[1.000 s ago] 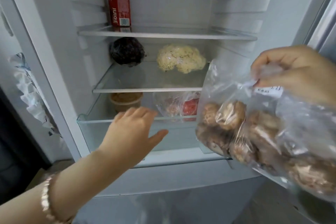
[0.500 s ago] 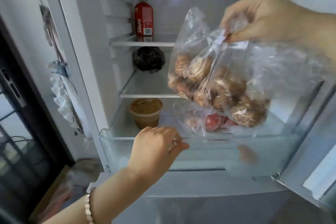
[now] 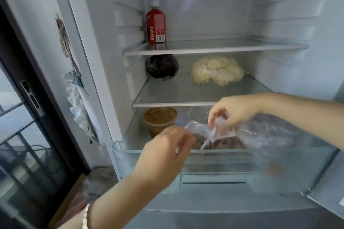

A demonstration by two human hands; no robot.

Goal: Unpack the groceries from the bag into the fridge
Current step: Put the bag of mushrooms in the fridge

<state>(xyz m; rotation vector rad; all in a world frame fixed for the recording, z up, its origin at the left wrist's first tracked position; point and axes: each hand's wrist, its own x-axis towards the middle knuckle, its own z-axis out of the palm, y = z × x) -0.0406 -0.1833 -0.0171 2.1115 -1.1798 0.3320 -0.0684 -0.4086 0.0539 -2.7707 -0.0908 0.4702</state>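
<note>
Our right hand pinches the clear plastic bag of brown mushrooms by its neck. We should seat it inside the transparent drawer before releasing. We cannot tell whether our left hand, which is blurred, holds anything.

both arms extended forward, right hand pinching a bag, left hand blurred, fingers loose

The left forearm and right forearm are bare; a pale beaded bracelet rings the left wrist, toward seven o'clock.
</note>
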